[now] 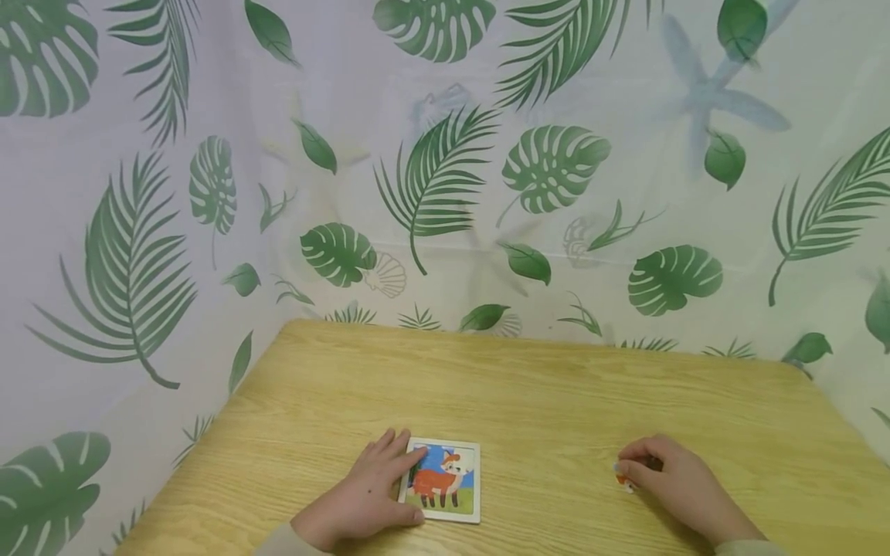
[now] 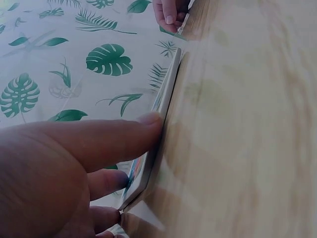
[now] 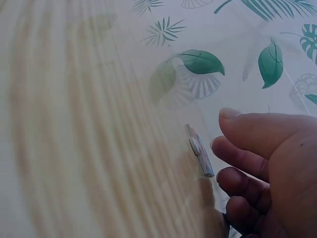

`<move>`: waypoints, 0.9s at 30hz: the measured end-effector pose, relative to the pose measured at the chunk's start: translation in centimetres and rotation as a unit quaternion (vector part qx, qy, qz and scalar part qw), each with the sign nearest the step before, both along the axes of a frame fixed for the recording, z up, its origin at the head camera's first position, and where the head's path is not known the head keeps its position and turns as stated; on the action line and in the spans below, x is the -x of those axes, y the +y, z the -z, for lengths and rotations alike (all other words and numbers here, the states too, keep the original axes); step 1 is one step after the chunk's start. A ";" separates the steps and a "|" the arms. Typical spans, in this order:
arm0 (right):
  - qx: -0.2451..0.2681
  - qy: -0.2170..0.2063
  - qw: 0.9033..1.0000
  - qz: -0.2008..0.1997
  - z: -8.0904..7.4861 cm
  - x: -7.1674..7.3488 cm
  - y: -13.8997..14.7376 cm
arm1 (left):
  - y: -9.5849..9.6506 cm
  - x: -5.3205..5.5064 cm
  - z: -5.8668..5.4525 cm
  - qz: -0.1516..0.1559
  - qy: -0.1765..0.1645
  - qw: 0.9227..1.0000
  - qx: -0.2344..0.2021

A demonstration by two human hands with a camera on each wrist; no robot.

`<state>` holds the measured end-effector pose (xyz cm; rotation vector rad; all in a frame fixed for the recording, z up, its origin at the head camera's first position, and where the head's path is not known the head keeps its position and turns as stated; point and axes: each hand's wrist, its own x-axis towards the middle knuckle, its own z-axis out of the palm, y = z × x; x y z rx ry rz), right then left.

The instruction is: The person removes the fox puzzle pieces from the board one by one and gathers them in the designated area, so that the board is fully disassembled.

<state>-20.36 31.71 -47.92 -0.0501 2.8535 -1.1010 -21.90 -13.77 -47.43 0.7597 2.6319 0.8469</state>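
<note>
A small square jigsaw puzzle (image 1: 452, 498) in a white frame lies flat on the table, its picture a red fox on grass under blue sky. A pale patch shows at the picture's upper right. My left hand (image 1: 368, 486) holds the frame at its left side, thumb against the near edge, a finger over the picture. In the left wrist view the thumb presses the frame's edge (image 2: 166, 91). Off to the right, my right hand (image 1: 677, 479) is bent over a small puzzle piece (image 1: 629, 486). The right wrist view shows this piece (image 3: 202, 156) at the tabletop, fingertips close beside it.
The wood-grain table (image 1: 542, 417) stretches between the hands and back to a white curtain (image 1: 445, 301) printed with green leaves. Its fabric also hangs along the left side.
</note>
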 end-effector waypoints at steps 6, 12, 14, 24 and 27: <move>0.019 0.002 1.000 0.007 -0.1 -0.1 -0.1 | 0.1 0.0 -0.1 -0.002 -0.006 1.000 -0.004; 0.008 0.026 1.000 -0.001 -0.5 -0.1 -0.5 | 0.1 0.0 -0.2 -0.005 -0.015 1.000 -0.013; 0.002 0.038 0.999 -0.004 -0.7 -0.3 -0.7 | 0.1 0.0 -0.1 -0.006 -0.018 1.000 -0.015; 0.018 0.038 0.999 -0.015 -1.7 -1.0 -2.3 | 0.1 0.1 0.1 -0.008 -0.024 1.000 -0.014; 0.018 0.052 0.998 -0.022 -2.0 -1.0 -2.7 | 0.2 0.0 0.1 -0.007 -0.019 1.000 -0.017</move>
